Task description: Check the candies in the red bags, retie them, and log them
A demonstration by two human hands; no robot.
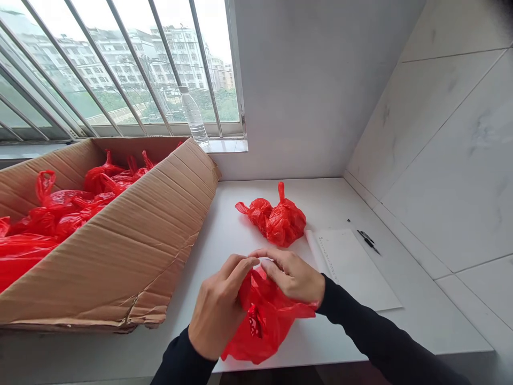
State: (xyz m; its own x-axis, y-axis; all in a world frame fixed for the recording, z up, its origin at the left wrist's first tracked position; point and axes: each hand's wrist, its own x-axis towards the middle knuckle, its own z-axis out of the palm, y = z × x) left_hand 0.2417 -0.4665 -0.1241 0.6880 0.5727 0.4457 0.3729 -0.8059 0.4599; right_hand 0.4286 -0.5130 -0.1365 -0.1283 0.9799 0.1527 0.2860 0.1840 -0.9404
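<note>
A red plastic bag (272, 331) stands at the table's front edge with its mouth gathered up between my hands. My left hand (220, 307) grips its left side, thumb and fingers closed around the film. From the right, my right hand (294, 274) pinches the far rim, its fingers bent over the top. The fingertips of both hands nearly meet, and they partly hide what they hold. A small shiny red piece with a pale pattern (254, 321) shows at the bag's opening. Just beyond my hands lie tied red bags (285, 222).
At left, a large cardboard box (160, 230) holds several tied red bags (66, 200). Right of my hands are a paper pad (356, 262) and a black pen (367, 241). A clear water bottle (193, 115) stands on the sill by the barred window. Walls border the white table (332, 200).
</note>
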